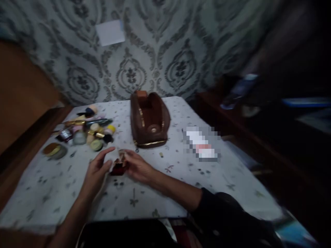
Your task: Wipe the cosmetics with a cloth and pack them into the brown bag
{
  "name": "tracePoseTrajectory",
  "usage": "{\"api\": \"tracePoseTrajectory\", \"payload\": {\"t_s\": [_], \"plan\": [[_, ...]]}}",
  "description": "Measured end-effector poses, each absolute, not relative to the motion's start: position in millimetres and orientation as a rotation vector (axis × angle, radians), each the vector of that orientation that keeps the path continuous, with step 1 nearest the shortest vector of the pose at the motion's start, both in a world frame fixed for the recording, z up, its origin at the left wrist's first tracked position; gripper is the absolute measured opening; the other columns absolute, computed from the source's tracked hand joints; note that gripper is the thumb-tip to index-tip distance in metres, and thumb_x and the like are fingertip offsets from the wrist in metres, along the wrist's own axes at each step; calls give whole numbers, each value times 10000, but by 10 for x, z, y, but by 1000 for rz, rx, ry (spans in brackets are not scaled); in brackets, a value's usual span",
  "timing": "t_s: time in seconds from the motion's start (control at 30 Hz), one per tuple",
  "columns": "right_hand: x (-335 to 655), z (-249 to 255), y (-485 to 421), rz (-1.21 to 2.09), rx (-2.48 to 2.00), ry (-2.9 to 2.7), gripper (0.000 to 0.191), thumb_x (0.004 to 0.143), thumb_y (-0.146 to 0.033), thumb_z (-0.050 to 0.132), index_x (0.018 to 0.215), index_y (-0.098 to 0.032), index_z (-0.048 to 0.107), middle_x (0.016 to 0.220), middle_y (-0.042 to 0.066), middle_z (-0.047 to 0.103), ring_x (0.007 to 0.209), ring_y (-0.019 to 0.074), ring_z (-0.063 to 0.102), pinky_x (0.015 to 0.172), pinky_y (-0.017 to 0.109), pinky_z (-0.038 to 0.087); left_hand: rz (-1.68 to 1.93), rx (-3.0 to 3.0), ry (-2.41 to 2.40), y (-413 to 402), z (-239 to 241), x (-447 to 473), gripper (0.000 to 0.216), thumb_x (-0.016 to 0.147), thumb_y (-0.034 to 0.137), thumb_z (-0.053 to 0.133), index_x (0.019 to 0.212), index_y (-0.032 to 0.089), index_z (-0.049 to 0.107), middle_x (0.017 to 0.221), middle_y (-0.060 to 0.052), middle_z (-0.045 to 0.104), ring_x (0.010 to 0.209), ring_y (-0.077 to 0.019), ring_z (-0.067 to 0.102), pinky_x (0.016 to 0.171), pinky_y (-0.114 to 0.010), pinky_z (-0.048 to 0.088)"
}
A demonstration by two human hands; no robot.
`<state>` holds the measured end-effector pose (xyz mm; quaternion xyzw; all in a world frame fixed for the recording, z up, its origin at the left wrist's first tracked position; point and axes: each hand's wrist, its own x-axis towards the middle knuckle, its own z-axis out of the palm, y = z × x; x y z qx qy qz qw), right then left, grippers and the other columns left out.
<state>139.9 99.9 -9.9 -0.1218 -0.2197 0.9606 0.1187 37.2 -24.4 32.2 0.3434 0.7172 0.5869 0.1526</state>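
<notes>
Both my hands meet over the near middle of a table covered in a white patterned cloth (212, 172). My right hand (138, 167) grips a small dark red object with a gold top (119, 166), its fingers pinched on the upper part. My left hand (97, 169) is beside the object with fingers spread, its thumb close to the base. A brown zipped pouch (150, 119) stands open just behind my hands.
A heap of small cosmetics (88, 132) lies at the left rear of the table, with a round compact (54, 150) at its near edge. A blurred-out flat item (201, 143) lies to the right of the pouch. Dark furniture stands on the right; wallpaper behind.
</notes>
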Motion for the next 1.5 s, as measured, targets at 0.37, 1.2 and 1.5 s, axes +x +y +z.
{"api": "tracePoseTrajectory", "payload": {"t_s": [0.37, 1.2, 1.5], "plan": [[1439, 72, 981, 2824, -300, -844, 520, 723, -305, 814, 1213, -258, 644, 1182, 28, 699, 975, 128, 670, 873, 290, 531, 1917, 1166, 2229, -367, 250, 502, 134, 880, 280, 649, 970, 192, 695, 925, -34, 733, 864, -173, 681, 790, -274, 544], [1474, -11, 980, 2636, -129, -1420, 541, 733, -558, 777, 1096, -289, 479, 901, -23, 686, 764, 130, 652, 710, 252, 498, 1390, 1009, 2215, -449, 391, 588, 670, 739, 493, 764, 1251, 156, 492, 957, -31, 697, 840, -208, 646, 740, -291, 497], [1570, 186, 1167, 1410, -55, -2168, 612, 717, -458, 808, 1220, -227, 547, 1005, 56, 664, 825, 187, 629, 672, 296, 511, 1635, 701, 1827, -374, 468, 634, 475, 576, 370, 841, 935, 149, 622, 778, -14, 705, 682, -176, 622, 667, -286, 517]]}}
